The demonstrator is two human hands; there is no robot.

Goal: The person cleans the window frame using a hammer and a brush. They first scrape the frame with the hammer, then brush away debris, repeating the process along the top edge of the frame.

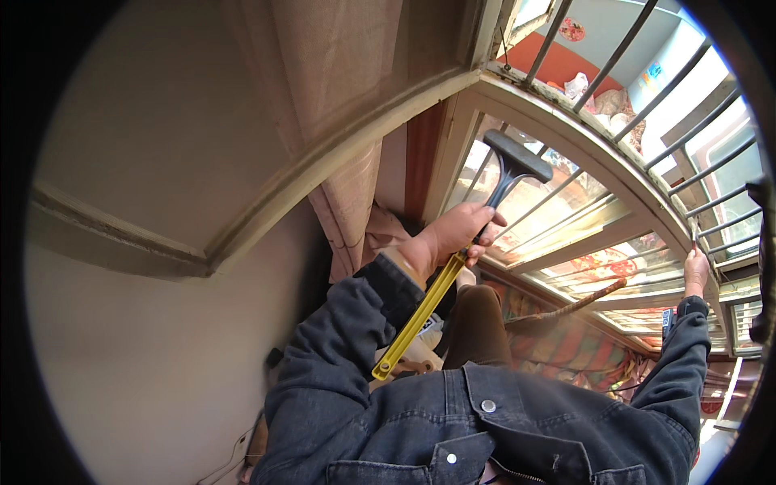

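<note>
My left hand (464,230) is closed around the dark shaft of a window-cleaning brush or squeegee. Its broad grey-black head (517,156) points up in front of the paned window sash (606,212). The tool's yellow handle (418,315) runs down past my sleeve towards my jacket. At the right, my right hand (696,271) is raised against the window frame beside the metal bars (667,91). Its fingers are closed on a thin upright piece, whose kind I cannot tell.
A pink curtain (348,206) hangs left of the window. The pale wooden frame (339,157) curves across the view. Below the sash lies checked fabric (570,345), with a brown curved stick (576,306) above it. Bagged things (606,103) lie beyond the bars.
</note>
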